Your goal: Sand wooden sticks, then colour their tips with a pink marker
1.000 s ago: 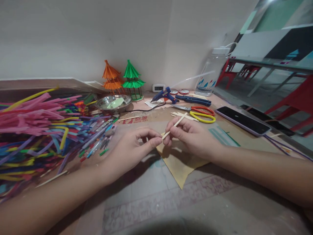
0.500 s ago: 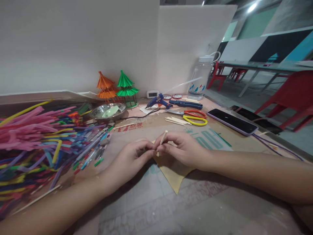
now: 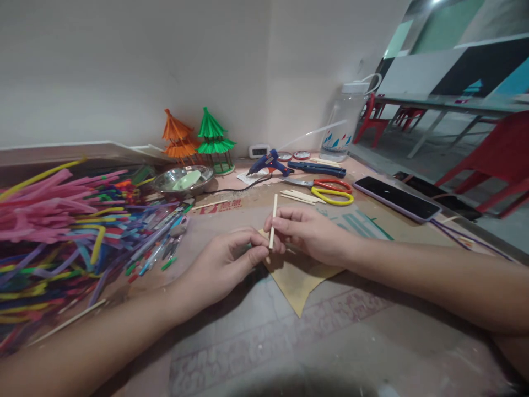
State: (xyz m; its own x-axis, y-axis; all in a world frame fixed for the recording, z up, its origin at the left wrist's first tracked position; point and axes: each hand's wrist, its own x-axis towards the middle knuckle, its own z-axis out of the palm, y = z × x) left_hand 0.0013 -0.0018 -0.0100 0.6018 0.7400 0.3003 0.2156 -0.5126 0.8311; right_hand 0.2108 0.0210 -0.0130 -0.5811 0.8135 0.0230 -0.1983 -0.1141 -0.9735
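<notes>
A short pale wooden stick [image 3: 273,220] stands nearly upright, pinched between the thumb and fingers of my right hand [image 3: 303,231]. Just to its left, my left hand [image 3: 235,259] has thumb and index finger pressed together near the stick's lower end; a small pale tip shows under these fingers, too small to name. Beneath both hands lies a yellowish piece of paper [image 3: 297,286] with a pointed corner toward me. Several similar cut sticks [image 3: 300,197] lie beyond my right hand, beside scissors with red and yellow handles [image 3: 333,190].
Coloured pipe cleaners [image 3: 45,220] are heaped at left, with pens [image 3: 161,248] beside them. Behind are a metal bowl [image 3: 163,184], orange [image 3: 177,135] and green [image 3: 212,138] paper towers, a blue glue gun [image 3: 266,162], blue pliers [image 3: 316,169] and a bottle [image 3: 341,124]. A phone [image 3: 397,198] lies at right.
The stick in my right hand has turned more upright, and more of its length shows. My left fingers have moved slightly off the right ones. The view has shifted a little.
</notes>
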